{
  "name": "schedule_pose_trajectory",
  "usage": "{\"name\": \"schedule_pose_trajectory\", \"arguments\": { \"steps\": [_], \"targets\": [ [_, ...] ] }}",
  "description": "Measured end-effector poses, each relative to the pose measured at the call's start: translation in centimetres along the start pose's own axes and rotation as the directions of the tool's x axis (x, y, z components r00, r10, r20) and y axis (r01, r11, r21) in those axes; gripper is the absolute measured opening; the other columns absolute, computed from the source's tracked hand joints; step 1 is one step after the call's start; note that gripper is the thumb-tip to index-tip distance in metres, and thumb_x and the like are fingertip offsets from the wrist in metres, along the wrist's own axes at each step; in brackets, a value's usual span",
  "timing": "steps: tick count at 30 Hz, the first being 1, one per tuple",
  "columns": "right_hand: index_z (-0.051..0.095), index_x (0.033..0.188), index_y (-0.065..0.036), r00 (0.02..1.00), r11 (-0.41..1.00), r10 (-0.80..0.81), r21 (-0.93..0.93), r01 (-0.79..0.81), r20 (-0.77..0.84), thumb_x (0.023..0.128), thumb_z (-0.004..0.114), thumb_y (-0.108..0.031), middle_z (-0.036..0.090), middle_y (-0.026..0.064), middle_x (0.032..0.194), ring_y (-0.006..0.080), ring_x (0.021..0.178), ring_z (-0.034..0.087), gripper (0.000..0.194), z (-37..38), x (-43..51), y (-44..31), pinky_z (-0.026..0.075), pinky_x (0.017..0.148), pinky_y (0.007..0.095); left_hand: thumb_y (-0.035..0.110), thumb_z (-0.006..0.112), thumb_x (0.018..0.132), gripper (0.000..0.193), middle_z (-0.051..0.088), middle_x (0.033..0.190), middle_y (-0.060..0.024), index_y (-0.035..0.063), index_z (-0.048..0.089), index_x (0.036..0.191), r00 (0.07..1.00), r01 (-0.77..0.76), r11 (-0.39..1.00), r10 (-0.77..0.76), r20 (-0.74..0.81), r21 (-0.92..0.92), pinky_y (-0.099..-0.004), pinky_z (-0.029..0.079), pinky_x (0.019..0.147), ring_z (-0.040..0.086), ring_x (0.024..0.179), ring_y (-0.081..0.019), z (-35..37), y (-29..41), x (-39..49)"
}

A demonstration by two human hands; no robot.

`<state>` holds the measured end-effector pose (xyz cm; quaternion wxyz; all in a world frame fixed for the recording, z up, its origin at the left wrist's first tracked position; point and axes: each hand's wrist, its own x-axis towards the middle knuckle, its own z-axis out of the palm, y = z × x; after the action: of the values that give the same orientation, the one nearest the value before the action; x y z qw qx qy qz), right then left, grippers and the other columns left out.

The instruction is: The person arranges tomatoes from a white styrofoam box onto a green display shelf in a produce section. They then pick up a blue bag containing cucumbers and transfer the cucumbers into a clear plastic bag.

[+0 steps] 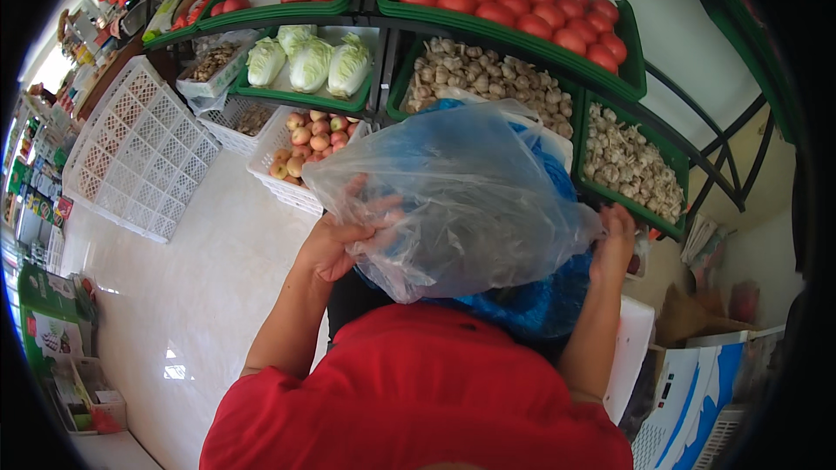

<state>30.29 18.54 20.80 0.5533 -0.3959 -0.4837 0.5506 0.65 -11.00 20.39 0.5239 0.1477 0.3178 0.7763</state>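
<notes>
A large clear plastic bag [457, 209] is spread between my two hands in front of my body. My left hand [353, 228] grips its left side, the fingers showing through the film. At the opposite end, my right hand [612, 235] pinches a gathered corner of it. What the bag holds, if anything, I cannot tell. Beneath and behind it lies a blue plastic bag [545, 310], partly covered, its contents hidden. Close beyond the clear bag, a green tray of garlic bulbs [483, 72] rests on the rack.
Tomatoes [516, 0] fill a green tray above the garlic. Another garlic tray [630, 156] stands at right. Napa cabbages [310, 62] and a white crate of apples [317, 137] are ahead at left. An upended white plastic crate [144, 150] stands on the tiled floor [176, 287].
</notes>
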Motion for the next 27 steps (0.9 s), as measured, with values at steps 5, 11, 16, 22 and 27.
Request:
{"name": "schedule_pose_trajectory", "arguments": {
  "steps": [5, 11, 16, 22, 27],
  "targets": [
    [0.051, 0.122, -0.008, 0.604, 0.555, -0.616, -0.266, 0.788, 0.506, 0.081, 0.071, -0.017, 0.052, 0.0089, 0.123, 0.0225, 0.109, 0.052, 0.046, 2.9, -7.7, -5.2, 0.041, 0.093, 0.0369, -0.018, 0.043, 0.078, 0.087, 0.037, 0.139, -0.0330, 0.0125, 0.006, 0.150, 0.985, -0.042, 0.971, 0.001, -0.171, -0.234, -0.0448, 0.051, 0.093, 0.048, 0.124, -0.0402, -0.4, -2.4, 1.4],
    [0.062, 0.111, -0.013, 0.080, 0.165, -0.333, -0.026, 0.986, 0.940, 0.076, 0.068, -0.013, 0.050, 0.0100, 0.129, 0.0327, 0.127, 0.043, 0.035, 10.3, -11.9, -0.6, 0.029, 0.108, 0.0498, -0.018, 0.040, 0.078, 0.085, 0.036, 0.142, -0.0260, 0.0136, 0.009, 0.151, 0.976, -0.085, 0.996, 0.082, -0.200, -0.004, -0.0457, 0.043, 0.102, 0.045, 0.128, -0.0396, 0.0, -3.3, 0.9],
    [0.065, 0.100, -0.013, 0.014, 0.445, -0.300, 0.127, 0.887, 0.954, 0.076, 0.065, -0.010, 0.048, 0.0123, 0.129, 0.0342, 0.126, 0.044, 0.024, 11.2, -10.4, 0.4, 0.032, 0.106, 0.0501, -0.006, 0.050, 0.075, 0.063, 0.040, 0.143, -0.0166, 0.0012, 0.042, 0.137, 0.949, -0.279, 0.122, 0.183, 0.255, 0.952, -0.0354, 0.033, 0.106, 0.044, 0.129, -0.0272, -0.1, -1.1, -1.6],
    [0.059, 0.100, -0.010, 0.055, 0.527, -0.386, 0.172, 0.832, 0.921, 0.071, 0.070, -0.010, 0.044, 0.0153, 0.131, 0.0368, 0.125, 0.043, 0.031, 14.3, -10.1, -3.2, 0.034, 0.102, 0.0506, 0.033, 0.081, 0.072, 0.081, 0.053, 0.127, -0.0204, -0.0030, 0.042, 0.134, 0.934, -0.350, 0.091, 0.112, 0.340, 0.932, -0.0414, 0.036, 0.104, 0.048, 0.121, -0.0382, 3.5, -0.5, -4.1],
    [0.051, 0.122, -0.010, 0.157, 0.618, -0.421, 0.156, 0.771, 0.893, 0.067, 0.076, -0.014, 0.045, 0.0154, 0.128, 0.0375, 0.123, 0.044, 0.061, 14.5, -10.7, -5.1, 0.031, 0.104, 0.0514, -0.003, 0.070, 0.067, 0.051, 0.061, 0.104, -0.0214, -0.0017, 0.054, 0.115, 0.857, -0.295, -0.276, 0.348, 0.381, 0.915, -0.0395, 0.050, 0.080, 0.059, 0.098, -0.0404, 6.5, -0.4, -4.3]
  ]
}}
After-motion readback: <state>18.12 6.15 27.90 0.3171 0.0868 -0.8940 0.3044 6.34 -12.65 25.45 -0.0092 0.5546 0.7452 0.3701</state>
